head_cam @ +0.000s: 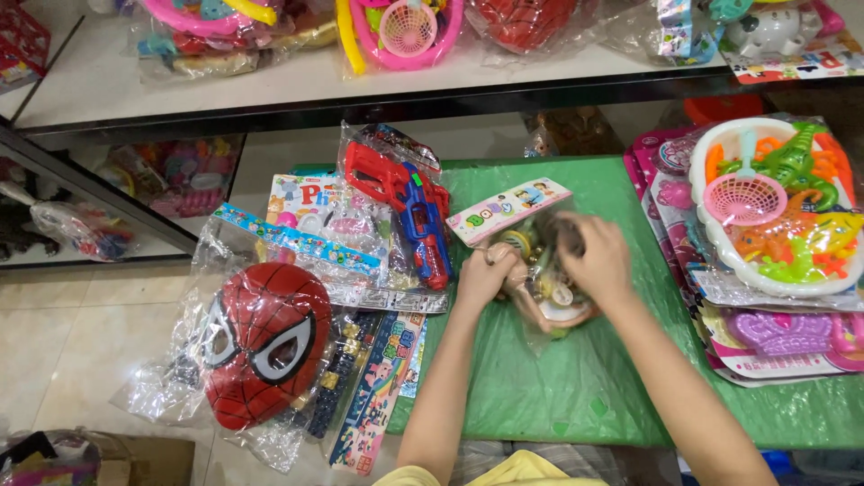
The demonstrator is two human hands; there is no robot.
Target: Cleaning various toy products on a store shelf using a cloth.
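Note:
Both hands rest on a clear plastic bag of small baby toys (544,301) lying on the green table (630,387). My left hand (484,273) grips the bag's left side, fingers curled. My right hand (596,259) presses and holds the bag's upper right part. A pink and white card header (508,209) tops the bag, pointing to the far left. Round pale toy pieces show through the plastic between my hands.
A red and blue toy gun (405,202) in plastic lies left of the bag. A red mask (264,351) in a bag overhangs the table's left edge, with card-backed toy packs beside it. A white tray of colourful plastic toys (778,211) sits right. Shelves with bagged toys stand behind.

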